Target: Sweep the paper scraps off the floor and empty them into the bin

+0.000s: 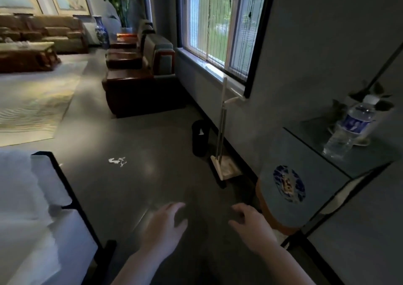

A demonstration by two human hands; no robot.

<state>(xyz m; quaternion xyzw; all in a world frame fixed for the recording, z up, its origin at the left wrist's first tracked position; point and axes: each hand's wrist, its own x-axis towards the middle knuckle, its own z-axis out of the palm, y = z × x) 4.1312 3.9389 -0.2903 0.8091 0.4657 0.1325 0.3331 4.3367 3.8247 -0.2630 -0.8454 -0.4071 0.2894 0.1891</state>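
- Lower centre: left hand [165,223] and right hand [250,226] hang loosely spread, holding nothing.
- Right of centre: broom and dustpan [222,132] look light; grip the upright handles.
- Paper scraps [117,161] (flimsy, easily scattered) want gentle strokes toward the bin [199,137].

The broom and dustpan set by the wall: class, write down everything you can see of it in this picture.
The broom and dustpan set stands upright against the wall under the window sill, just right of the black bin. It looks like pale, cream plastic with slim, partly metallic handles; a short side grip juts right near the top. The dustpan's flat base rests on the grey floor. Neither hand touches it. Its bristles cannot be made out.
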